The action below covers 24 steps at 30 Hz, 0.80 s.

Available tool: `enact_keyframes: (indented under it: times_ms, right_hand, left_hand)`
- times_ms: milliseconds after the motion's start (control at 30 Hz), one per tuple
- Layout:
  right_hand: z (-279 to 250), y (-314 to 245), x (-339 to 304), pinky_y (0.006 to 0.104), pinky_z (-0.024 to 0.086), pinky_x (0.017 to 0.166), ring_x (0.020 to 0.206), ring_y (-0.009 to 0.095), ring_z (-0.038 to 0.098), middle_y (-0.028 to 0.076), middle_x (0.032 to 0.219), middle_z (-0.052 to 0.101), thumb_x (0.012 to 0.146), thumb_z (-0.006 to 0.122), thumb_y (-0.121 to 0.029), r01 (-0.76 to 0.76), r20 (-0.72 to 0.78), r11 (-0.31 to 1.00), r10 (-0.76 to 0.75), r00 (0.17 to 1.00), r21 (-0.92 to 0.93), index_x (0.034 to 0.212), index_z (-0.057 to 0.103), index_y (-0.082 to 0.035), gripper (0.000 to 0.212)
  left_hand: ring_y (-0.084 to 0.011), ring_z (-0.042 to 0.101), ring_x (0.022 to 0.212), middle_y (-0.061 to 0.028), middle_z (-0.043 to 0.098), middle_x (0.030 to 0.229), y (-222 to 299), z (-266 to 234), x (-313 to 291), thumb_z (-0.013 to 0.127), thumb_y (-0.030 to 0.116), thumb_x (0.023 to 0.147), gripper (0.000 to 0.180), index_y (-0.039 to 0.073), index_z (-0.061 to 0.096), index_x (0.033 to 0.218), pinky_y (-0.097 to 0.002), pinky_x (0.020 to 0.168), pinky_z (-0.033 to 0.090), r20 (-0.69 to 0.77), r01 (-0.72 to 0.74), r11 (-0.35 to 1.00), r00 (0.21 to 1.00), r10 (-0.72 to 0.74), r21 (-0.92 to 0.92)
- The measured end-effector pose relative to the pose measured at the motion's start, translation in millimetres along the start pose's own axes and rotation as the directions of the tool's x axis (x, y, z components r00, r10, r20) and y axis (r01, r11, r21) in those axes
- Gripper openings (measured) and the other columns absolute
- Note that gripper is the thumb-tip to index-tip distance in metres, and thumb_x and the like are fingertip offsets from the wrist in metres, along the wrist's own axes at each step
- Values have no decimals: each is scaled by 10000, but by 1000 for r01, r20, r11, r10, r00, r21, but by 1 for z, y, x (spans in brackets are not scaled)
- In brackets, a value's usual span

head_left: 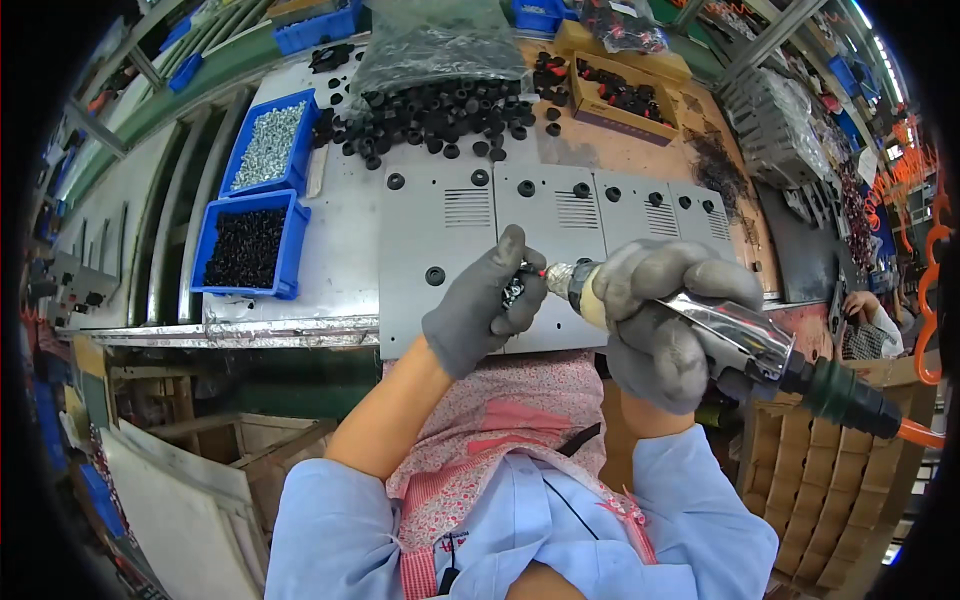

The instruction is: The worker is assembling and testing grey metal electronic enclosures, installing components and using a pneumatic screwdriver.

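My left hand (pixel 470 312), in a grey glove, is closed around a few small shiny dark screws (pixel 513 292) over the front of the grey metal panels (pixel 440 230). The tip of an air screwdriver (pixel 735 335) meets its fingertips. My right hand (pixel 665 315), gloved too, grips that screwdriver, which lies nearly level and points left. An orange hose runs from its rear end. The panels lie side by side, with vent slots and round black rubber feet (pixel 435 276) on them. Fingers hide part of the screws.
Left of the panels stand two blue bins, one with silver screws (pixel 268 150), one with black screws (pixel 243 248). Loose black rubber feet (pixel 430 120) spill from a clear plastic bag (pixel 440 45) behind. A cardboard box (pixel 625 98) sits far right. Another person's hand (pixel 860 303) shows rightward.
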State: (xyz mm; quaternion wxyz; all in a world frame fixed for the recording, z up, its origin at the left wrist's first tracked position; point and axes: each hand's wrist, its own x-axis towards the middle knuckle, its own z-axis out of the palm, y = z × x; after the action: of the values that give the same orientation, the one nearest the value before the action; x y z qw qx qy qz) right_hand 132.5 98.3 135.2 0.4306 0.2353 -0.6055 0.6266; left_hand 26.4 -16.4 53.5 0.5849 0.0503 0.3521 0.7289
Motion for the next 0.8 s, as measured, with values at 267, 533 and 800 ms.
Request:
enact_keyframes:
  times_ms: [267, 533, 800]
  right_hand:
    - [7, -1, -2, 365, 470, 591, 624, 200, 554, 113, 935, 584, 854, 675, -300, 73, -33, 993, -77, 996, -91, 1181, 460, -120, 430]
    - [4, -3, 4, 369, 473, 599, 673, 217, 563, 130, 917, 563, 867, 656, -288, 82, -5, 992, -83, 997, -100, 1199, 465, -107, 423]
    - [-19, 2, 16, 390, 475, 638, 708, 209, 548, 137, 951, 568, 813, 528, -183, 149, -24, 976, -155, 988, -161, 1250, 475, -84, 452]
  left_hand:
    - [-44, 331, 391, 37, 443, 594, -6, -1, 5, 499, 529, 917, 434, 105, 537, 833, -171, 320, 233, 237, 162, 897, 969, -66, -412]
    - [-43, 377, 474, 38, 470, 640, 5, -8, 10, 562, 549, 881, 525, 55, 574, 1059, -166, 375, 277, 134, -50, 998, 990, 47, 24]
    - [-157, 615, 794, -52, 649, 915, 43, -76, 86, 620, 432, 882, 557, 26, 576, 1261, -278, 688, 487, 113, -291, 224, 806, 581, 930]
